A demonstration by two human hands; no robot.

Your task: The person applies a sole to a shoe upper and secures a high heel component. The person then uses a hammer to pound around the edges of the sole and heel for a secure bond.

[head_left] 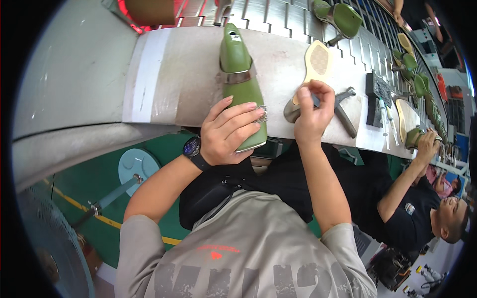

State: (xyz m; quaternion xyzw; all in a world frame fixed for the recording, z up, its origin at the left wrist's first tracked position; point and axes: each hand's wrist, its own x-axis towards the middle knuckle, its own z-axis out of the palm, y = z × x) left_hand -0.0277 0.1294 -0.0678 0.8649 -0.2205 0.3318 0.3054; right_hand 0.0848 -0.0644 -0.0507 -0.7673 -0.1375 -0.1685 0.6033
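Observation:
My left hand (226,131) is wrapped round a green shoe last (236,57), which points away from me over the near edge of the bench. A shiny brownish strap (235,77) crosses the last's middle, and a glittery band (262,114) shows beside my fingertips. My right hand (313,109) has thumb and fingers pinched together at the narrow part of a beige insole (318,62) with a patterned pad. The pinch partly hides the insole's lower end. Close to that hand lies a hammer (344,111), and a brownish, rounded piece (292,110) sits under the fingers.
Behind the bench (184,74) runs a slatted metal conveyor (268,15) carrying green lasts (343,20). To the right are a black textured block (377,97) and syringe-like tubes (387,119). A co-worker's hands (426,148) hold another green last. A blue round stool (138,169) stands at lower left.

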